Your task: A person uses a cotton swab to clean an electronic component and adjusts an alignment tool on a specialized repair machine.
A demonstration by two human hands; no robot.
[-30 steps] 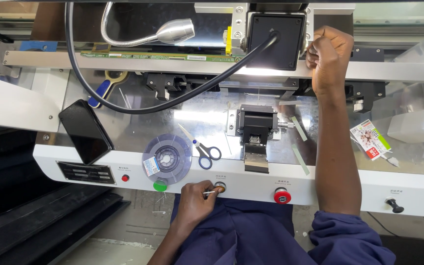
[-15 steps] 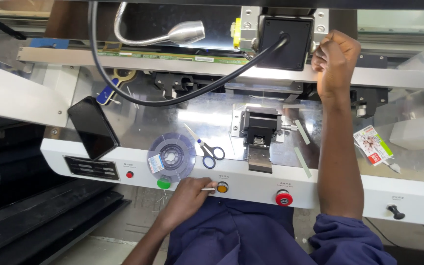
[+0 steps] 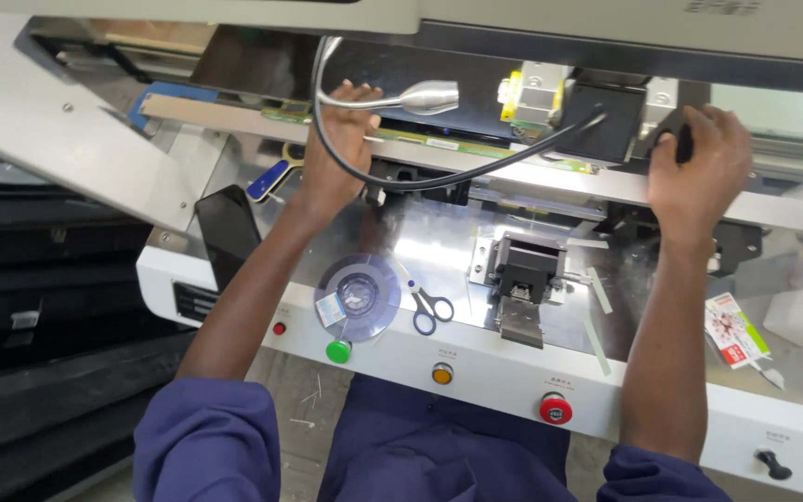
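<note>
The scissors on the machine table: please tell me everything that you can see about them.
The scissors are small, with thin pale metal blades and dark blue loop handles. They lie flat and closed on the shiny metal table, blades pointing up and to the left, handles toward the person. They rest just right of the clear round tape reel, near the table's front edge. Neither hand touches them.

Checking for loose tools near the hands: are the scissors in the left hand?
No: the scissors lie on the machine bed beside the clear reel, while the left hand rests up on the long rail.
</note>
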